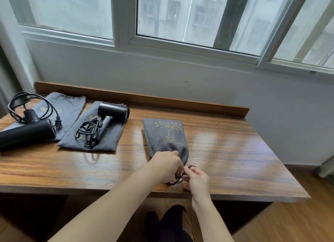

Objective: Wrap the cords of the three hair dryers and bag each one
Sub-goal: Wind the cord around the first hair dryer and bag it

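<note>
- Watching from the head camera, I am seeing a filled grey bag [167,137] lying on the wooden table [226,151], bulging, with gold lettering and a gold dryer outline printed on its upper face.
- Its neck is pointing toward 6 o'clock, gathered tight where a thin black drawstring [179,178] is coming out.
- My view is showing the left hand [167,166] curling its fingers round the gathered neck and the drawstring, resting on the table at the bag's 6 o'clock end.
- At the left hand's 3 o'clock, the right hand [197,180] is pinching a loop of the drawstring between thumb and fingertips, just beside the left hand.
- At the filled bag's 9 o'clock, a second black hair dryer [113,111] is lying across a flat grey bag [108,140], barrel toward 12 o'clock, handle angling down toward 7 o'clock.
- Its cord [88,135] is sitting in a loose, tangled bunch on that flat bag.
- Farther toward 9 o'clock, at the table's left edge, a third black hair dryer [27,133] is lying on its side, barrel partly over another flat grey bag [68,108].
- That dryer's cord [36,104] is looping wide and unwrapped, with the plug [58,124] resting on the bag by the barrel's end.
- Both empty bags are showing faint gold print.
</note>
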Demonstrator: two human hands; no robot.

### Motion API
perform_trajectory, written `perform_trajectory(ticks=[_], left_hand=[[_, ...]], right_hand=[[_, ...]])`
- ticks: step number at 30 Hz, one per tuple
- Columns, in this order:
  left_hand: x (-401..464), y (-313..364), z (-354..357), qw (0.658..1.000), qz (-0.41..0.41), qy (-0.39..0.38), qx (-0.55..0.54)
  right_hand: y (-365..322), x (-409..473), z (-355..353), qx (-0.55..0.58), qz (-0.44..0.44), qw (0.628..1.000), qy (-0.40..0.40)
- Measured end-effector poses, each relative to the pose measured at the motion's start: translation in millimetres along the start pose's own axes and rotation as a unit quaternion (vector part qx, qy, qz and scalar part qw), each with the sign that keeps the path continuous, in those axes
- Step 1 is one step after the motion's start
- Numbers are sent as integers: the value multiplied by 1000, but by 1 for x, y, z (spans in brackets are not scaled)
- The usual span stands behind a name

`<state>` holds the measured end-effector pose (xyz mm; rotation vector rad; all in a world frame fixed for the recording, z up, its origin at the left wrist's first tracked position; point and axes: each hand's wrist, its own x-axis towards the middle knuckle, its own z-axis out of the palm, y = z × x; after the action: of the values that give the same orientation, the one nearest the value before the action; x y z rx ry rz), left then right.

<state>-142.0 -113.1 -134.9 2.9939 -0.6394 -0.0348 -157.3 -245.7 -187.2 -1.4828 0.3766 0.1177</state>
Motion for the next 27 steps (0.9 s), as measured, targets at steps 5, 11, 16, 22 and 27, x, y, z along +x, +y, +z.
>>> perform_trajectory(ticks=[5, 11, 16, 22, 27], left_hand=[[-1, -2, 10, 997, 31, 21, 66], [-6, -15, 19, 997, 19, 54, 51], [-6, -19, 19, 998, 41, 21, 49], [-1, -21, 29, 993, 45, 32, 101], [-4, -36, 43, 983, 57, 116, 130]], right_hand=[[-2, 0, 0, -11, 2, 1000, -12], [-3, 2, 3, 60, 35, 997, -17], [-3, -6, 6, 47, 38, 997, -37], [-5, -6, 3, 45, 56, 997, -35], [-7, -7, 5, 65, 56, 996, -38]])
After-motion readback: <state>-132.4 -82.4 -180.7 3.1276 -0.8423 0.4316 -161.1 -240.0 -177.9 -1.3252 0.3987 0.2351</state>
